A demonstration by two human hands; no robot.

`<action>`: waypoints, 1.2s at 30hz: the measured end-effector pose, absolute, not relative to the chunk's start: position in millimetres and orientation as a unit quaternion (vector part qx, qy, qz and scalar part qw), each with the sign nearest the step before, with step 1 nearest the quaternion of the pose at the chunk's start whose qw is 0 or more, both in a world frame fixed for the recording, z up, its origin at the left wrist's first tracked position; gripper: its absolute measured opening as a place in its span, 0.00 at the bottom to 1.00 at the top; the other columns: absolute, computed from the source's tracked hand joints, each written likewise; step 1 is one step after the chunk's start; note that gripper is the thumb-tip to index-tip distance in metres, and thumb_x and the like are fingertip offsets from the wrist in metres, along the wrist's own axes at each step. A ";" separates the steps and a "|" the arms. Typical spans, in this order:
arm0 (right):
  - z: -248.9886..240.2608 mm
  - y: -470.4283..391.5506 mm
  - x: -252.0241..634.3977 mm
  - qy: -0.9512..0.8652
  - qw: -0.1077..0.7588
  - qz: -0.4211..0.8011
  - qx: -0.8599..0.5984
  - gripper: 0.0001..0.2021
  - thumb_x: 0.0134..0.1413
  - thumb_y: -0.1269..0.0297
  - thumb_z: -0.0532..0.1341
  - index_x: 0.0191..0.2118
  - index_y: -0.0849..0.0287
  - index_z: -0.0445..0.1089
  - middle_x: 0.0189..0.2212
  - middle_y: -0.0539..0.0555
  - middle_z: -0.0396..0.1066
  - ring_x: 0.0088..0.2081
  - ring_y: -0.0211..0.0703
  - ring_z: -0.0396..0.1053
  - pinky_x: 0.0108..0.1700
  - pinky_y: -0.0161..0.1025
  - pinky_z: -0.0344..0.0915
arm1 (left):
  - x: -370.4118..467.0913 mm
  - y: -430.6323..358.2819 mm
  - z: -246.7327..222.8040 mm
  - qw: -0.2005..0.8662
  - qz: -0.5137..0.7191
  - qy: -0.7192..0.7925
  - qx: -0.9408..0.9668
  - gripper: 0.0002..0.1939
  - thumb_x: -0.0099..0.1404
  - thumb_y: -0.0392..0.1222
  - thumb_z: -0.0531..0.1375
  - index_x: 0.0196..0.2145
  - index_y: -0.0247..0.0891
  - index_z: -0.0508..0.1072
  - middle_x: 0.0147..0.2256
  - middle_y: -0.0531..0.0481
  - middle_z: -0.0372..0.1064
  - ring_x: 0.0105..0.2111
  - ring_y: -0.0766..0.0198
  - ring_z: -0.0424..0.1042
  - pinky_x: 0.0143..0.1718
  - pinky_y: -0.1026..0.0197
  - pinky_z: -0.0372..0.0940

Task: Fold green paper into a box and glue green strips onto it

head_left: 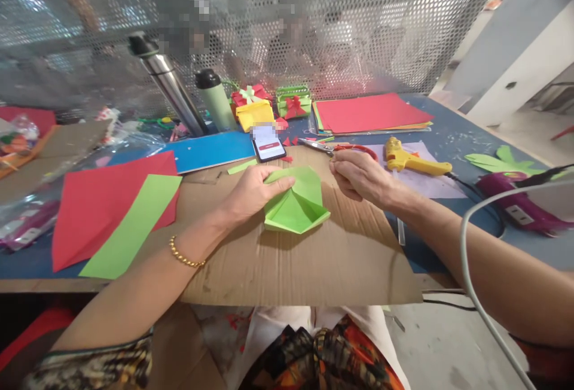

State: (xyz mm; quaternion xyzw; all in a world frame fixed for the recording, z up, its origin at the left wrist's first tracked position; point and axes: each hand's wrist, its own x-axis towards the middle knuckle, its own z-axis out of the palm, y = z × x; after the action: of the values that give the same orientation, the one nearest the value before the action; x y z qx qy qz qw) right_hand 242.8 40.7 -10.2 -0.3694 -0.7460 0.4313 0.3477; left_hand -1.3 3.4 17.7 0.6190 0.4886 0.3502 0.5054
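Note:
A folded green paper piece (298,207), shaped like an open pocket with a raised flap, is over the cardboard sheet (251,270). My left hand (260,189) pinches its upper left edge, thumb on the inside face. To the right of the paper, my right hand (361,177) is closed, its fingertips pressed together; what they hold, if anything, is too small to tell. Just behind that hand lie scissors (318,146) with red handles, their silver blades pointing left. The right hand does not touch the green paper.
A yellow glue gun (415,160) rests on pale paper at the right, near a purple power socket (515,198). A phone (269,143), bottles (217,100) and red sheets (368,113) stand or lie behind. Red and green paper (134,222) lies left. A white cable (466,258) crosses the right arm.

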 end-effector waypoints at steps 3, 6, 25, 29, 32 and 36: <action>-3.4 33.3 237.8 -0.734 0.355 0.481 -0.322 0.14 0.71 0.54 0.54 0.33 0.54 0.60 0.18 0.41 0.55 0.15 0.32 0.54 0.18 0.33 0.52 | -1.4 2.9 17.6 0.502 0.347 0.488 0.624 0.19 0.53 0.55 0.72 0.31 0.35 0.78 0.30 0.48 0.77 0.28 0.62 0.76 0.28 0.63 0.70; 5.4 25.1 234.3 -0.726 0.367 0.501 -0.294 0.20 0.68 0.45 0.59 0.33 0.57 0.63 0.18 0.42 0.59 0.17 0.31 0.59 0.20 0.32 0.55 | -1.3 2.3 18.6 0.503 0.341 0.491 0.625 0.18 0.54 0.55 0.71 0.31 0.36 0.77 0.30 0.48 0.78 0.28 0.62 0.76 0.28 0.63 0.70; 11.3 23.1 234.0 -0.670 0.415 0.532 -0.309 0.04 0.46 0.74 0.57 0.28 0.59 0.67 0.17 0.44 0.64 0.18 0.31 0.62 0.23 0.32 0.58 | -1.9 1.4 19.5 0.478 0.334 0.506 0.635 0.19 0.56 0.56 0.70 0.29 0.36 0.78 0.29 0.48 0.77 0.26 0.64 0.73 0.25 0.64 0.67; 12.5 18.8 234.2 -0.634 0.419 0.586 -0.283 0.01 0.54 0.70 0.60 0.33 0.58 0.68 0.16 0.42 0.60 0.17 0.33 0.59 0.19 0.33 0.56 | -2.9 2.2 19.7 0.483 0.334 0.509 0.630 0.23 0.53 0.60 0.72 0.31 0.36 0.78 0.31 0.47 0.79 0.28 0.61 0.75 0.28 0.63 0.69; 11.8 17.5 231.5 -0.637 0.421 0.597 -0.246 0.10 0.63 0.57 0.64 0.37 0.60 0.69 0.19 0.41 0.60 0.18 0.31 0.59 0.19 0.33 0.55 | -3.2 2.5 17.8 0.499 0.314 0.498 0.636 0.24 0.54 0.61 0.72 0.33 0.36 0.80 0.33 0.46 0.80 0.30 0.59 0.77 0.31 0.61 0.71; 6.7 18.6 227.8 -0.662 0.415 0.574 -0.244 0.22 0.60 0.43 0.67 0.34 0.59 0.67 0.20 0.41 0.61 0.18 0.29 0.60 0.20 0.32 0.54 | -1.3 4.7 9.4 0.445 0.250 0.498 0.701 0.18 0.60 0.55 0.67 0.37 0.36 0.82 0.32 0.47 0.80 0.31 0.59 0.76 0.32 0.59 0.71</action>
State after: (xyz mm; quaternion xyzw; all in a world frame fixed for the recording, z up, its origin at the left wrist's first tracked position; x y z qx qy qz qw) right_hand 227.8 18.6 6.7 -0.2436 -0.6622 0.5744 0.4149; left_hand -1.3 4.7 9.4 0.7015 0.4977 0.2501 0.4446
